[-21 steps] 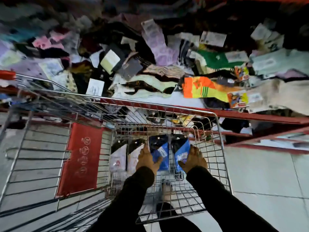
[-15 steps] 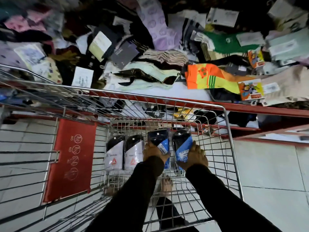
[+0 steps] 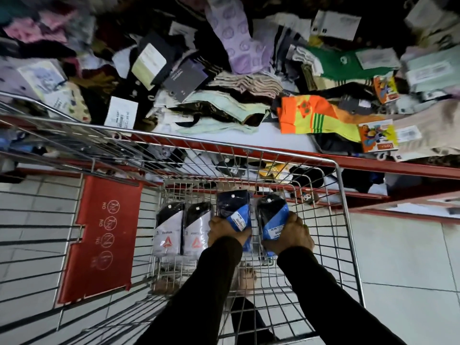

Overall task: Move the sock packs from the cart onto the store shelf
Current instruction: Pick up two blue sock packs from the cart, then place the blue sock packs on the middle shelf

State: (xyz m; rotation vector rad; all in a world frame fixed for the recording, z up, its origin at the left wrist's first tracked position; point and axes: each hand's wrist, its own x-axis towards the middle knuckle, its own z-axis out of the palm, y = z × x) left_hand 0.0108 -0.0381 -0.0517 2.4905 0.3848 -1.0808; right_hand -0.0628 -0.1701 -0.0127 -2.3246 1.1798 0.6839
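Inside the wire cart (image 3: 341,195), the left hand (image 3: 225,231) has its fingers closed around one blue sock pack (image 3: 235,210), and the right hand (image 3: 290,234) grips another blue pack (image 3: 272,216). Two white packs (image 3: 183,227) stand in the cart just left of them. The sock-strewn shelf (image 3: 373,164) lies beyond the cart.

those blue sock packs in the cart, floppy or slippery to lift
Probably light: each hand lifts one blue sock pack alone. Likely soft and bendy, since it's socks in thin film. The glossy wrap may be slick, so the left hand wraps round it.
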